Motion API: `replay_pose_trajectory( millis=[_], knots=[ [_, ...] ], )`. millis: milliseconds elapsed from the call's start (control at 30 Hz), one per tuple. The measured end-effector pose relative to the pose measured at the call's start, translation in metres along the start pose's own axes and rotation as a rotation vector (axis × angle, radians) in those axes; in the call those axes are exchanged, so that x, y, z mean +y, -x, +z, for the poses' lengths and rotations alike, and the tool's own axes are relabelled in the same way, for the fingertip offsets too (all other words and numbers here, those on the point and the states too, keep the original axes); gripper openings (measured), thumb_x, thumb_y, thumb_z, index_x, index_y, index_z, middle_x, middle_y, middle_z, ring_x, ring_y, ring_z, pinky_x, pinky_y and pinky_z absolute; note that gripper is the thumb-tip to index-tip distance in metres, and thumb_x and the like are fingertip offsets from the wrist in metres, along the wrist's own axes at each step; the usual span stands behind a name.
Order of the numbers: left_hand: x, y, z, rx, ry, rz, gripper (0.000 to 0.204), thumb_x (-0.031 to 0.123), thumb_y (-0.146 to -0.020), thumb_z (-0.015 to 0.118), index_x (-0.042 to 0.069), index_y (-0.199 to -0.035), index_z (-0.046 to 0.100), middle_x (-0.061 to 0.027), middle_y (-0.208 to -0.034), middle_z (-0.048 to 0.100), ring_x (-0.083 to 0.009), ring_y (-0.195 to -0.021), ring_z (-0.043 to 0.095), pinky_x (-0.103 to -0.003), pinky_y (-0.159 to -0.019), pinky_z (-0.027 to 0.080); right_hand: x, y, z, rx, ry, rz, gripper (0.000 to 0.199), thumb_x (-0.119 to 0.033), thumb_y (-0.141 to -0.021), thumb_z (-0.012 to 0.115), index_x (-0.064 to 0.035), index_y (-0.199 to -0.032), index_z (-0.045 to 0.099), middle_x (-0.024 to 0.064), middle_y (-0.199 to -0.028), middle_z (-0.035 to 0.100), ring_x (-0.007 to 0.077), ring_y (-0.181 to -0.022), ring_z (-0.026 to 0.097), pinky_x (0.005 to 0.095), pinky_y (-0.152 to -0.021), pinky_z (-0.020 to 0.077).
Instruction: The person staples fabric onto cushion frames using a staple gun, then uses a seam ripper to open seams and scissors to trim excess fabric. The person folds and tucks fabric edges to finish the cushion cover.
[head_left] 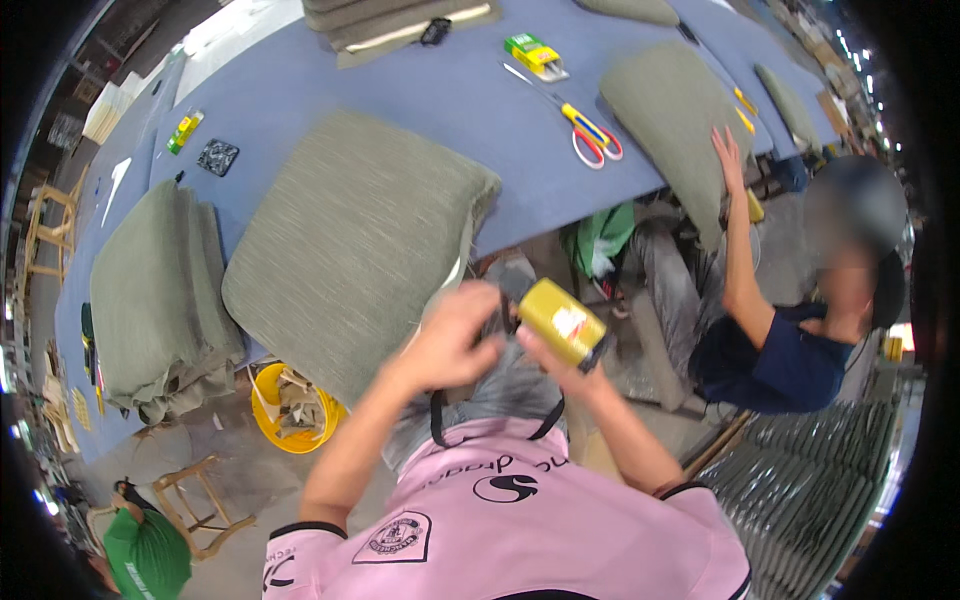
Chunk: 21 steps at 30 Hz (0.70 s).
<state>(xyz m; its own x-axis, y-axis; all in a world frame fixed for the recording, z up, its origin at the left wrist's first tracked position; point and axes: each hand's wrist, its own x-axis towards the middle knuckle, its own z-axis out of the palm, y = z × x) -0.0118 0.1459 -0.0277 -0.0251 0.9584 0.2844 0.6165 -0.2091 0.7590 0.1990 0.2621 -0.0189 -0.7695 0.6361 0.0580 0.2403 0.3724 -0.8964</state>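
Observation:
A large grey-green fabric cushion (350,230) lies on the blue-covered table in front of me, its near corner hanging over the edge. My left hand (455,340) is beside the cushion's lower right side, smeared by motion, so its fingers do not read clearly. In my right hand (570,370) is a yellow block-shaped thing (560,318) with a pale label and a dark end; its exact kind is not clear. Both hands are close together above my lap.
The blue table (270,95) bears scissors (590,135), a yellow-green box (537,57) and stacked fabric covers (155,290). Below stands a yellow bucket (265,405) of scraps. At right, a co-worker's hand (730,160) touches another cushion (665,110). A wooden stool (200,505) stands at lower left.

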Motion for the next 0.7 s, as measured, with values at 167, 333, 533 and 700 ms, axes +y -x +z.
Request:
replay_pose_trajectory(
  millis=[167,333,533,700],
  knots=[
    [0.01,0.02,0.086,0.421,0.264,-0.189,0.074,0.013,-0.087,0.084,-0.005,-0.147,0.045,-0.0307,-0.127,0.067,-0.0474,-0.119,0.069,-0.05,-0.102,0.056,-0.032,-0.005,0.007,0.068,0.097,-0.322,0.03,-0.024,-0.083,0.091,-0.005,-0.1,0.074,0.0116,-0.098,0.068,0.033,-0.089,0.063,0.0439,-0.081,0.0495],
    [0.01,0.014,0.084,0.423,0.125,-0.223,0.055,0.018,-0.09,0.082,-0.001,-0.135,0.057,-0.0252,-0.109,0.073,-0.0457,-0.103,0.073,-0.053,-0.087,0.057,-0.054,-0.002,0.0,0.119,0.088,-0.299,0.034,-0.021,-0.083,0.092,-0.002,-0.106,0.076,0.0137,-0.1,0.072,0.0308,-0.092,0.067,0.041,-0.084,0.0474],
    [0.013,0.015,0.028,0.335,0.288,-0.068,0.038,0.033,-0.103,0.076,0.001,-0.12,0.065,-0.0084,-0.082,0.065,-0.0243,-0.072,0.063,-0.038,-0.068,0.05,-0.076,-0.037,-0.05,-0.168,-0.964,-0.071,0.062,-0.035,-0.103,0.075,0.0029,-0.148,0.056,0.0113,-0.12,0.072,0.0148,-0.089,0.065,0.039,-0.098,0.0506],
    [0.025,0.057,-0.012,0.557,0.557,-0.524,0.018,0.017,-0.104,0.078,0.002,-0.11,0.069,0.0092,-0.087,0.058,-0.0029,-0.08,0.048,-0.023,-0.068,0.039,-0.039,-0.163,-0.074,-0.83,-0.245,-0.242,0.088,-0.055,-0.092,0.085,-0.0004,-0.154,0.055,0.0117,-0.138,0.072,0.0288,-0.136,0.062,0.0454,-0.118,0.0459]
  ],
)
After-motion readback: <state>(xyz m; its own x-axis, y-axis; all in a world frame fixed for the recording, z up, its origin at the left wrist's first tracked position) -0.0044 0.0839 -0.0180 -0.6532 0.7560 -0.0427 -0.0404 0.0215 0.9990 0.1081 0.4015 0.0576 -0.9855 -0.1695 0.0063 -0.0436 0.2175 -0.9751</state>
